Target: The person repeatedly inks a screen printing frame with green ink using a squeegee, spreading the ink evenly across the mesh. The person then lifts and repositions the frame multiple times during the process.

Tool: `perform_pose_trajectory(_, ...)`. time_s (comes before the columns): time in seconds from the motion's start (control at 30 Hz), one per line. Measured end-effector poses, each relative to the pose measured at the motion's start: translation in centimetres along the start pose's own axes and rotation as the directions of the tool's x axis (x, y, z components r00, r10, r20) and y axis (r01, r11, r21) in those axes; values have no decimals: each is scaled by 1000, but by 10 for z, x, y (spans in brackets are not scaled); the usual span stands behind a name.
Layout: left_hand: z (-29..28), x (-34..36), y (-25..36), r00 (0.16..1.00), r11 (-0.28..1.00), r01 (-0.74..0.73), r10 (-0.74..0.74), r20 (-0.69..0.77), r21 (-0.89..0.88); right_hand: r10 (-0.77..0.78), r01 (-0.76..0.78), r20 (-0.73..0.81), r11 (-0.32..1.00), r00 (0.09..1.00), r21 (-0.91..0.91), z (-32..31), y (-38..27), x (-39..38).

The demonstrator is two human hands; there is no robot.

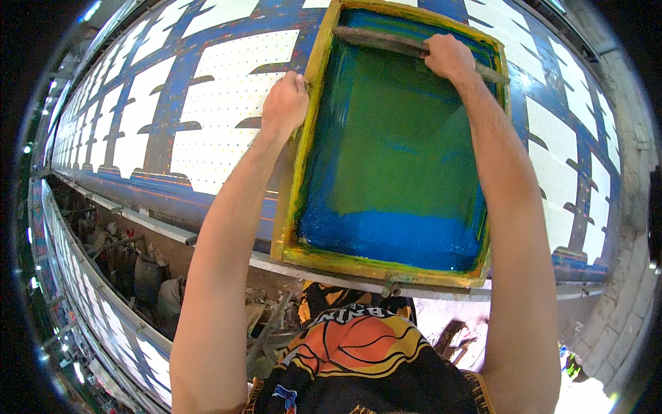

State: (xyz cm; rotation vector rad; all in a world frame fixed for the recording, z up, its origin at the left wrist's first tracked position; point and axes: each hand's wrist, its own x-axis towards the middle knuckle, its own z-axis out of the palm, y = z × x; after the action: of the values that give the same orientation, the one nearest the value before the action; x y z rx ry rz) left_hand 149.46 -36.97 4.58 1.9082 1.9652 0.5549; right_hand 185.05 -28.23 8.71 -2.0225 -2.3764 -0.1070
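The black shirt (pixel 386 386) bears a line of white lettering (pixel 334 314), partly hidden in folds, above an orange basketball print (pixel 358 343). Yellow marks (pixel 363 409), perhaps letters, are cut off at the lower edge. No number or sign can be read.

A person's right hand (pixel 449 56), upper right of centre, grips a long squeegee (pixel 376 39) inside a yellow-rimmed screen frame (pixel 379 269) coated green and blue. The left hand (pixel 285 103) is curled closed by its left rim. White pieces (pixel 238 76) lie on the blue-stained table (pixel 159 148) at both sides.
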Motion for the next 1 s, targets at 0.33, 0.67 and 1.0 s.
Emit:
perform_pose_trajectory(0.33, 8, 1, -6, 998, 999, -19, 17, -54, -36, -60, 60, -18, 998, 998, -13, 12, 5, -15)
perform_pose_trajectory(0.67, 10, 1, -4, 997, 999, 16, -13, -75, 46, -88, 92, -134, 996, 987, 22, -11, 27, 9)
perform_pose_trajectory(1.0, 5, 0, -1, 999, 998, 28, -27, -21, 48, -46, 41, -81, 997, 996, -59, 19, 73, 96)
